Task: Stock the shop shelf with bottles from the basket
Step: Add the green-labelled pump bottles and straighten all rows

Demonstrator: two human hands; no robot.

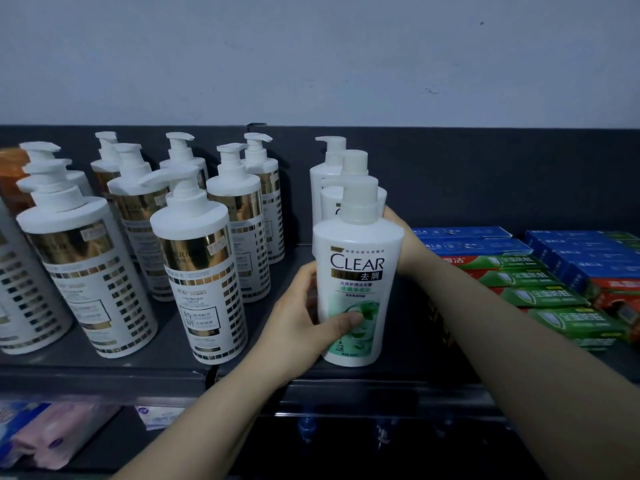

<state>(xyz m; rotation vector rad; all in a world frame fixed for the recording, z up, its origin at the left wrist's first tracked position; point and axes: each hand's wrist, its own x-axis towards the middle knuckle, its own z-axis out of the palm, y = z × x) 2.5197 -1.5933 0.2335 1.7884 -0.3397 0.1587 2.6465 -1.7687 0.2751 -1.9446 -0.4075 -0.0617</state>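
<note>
A white CLEAR pump bottle (358,271) with a green label stands at the front of the dark shelf (104,367). My left hand (304,323) grips its lower left side, thumb across the label. My right hand (405,237) reaches behind it and is wrapped around the second CLEAR bottle (332,199) in the row. A third CLEAR bottle (322,168) stands at the back. The basket is not in view.
Several white and gold pump bottles (201,271) fill the shelf to the left. Stacked green, red and blue toothpaste boxes (540,292) lie to the right. The lower shelf holds soft packs (45,434) and dark bottles with blue caps (304,427).
</note>
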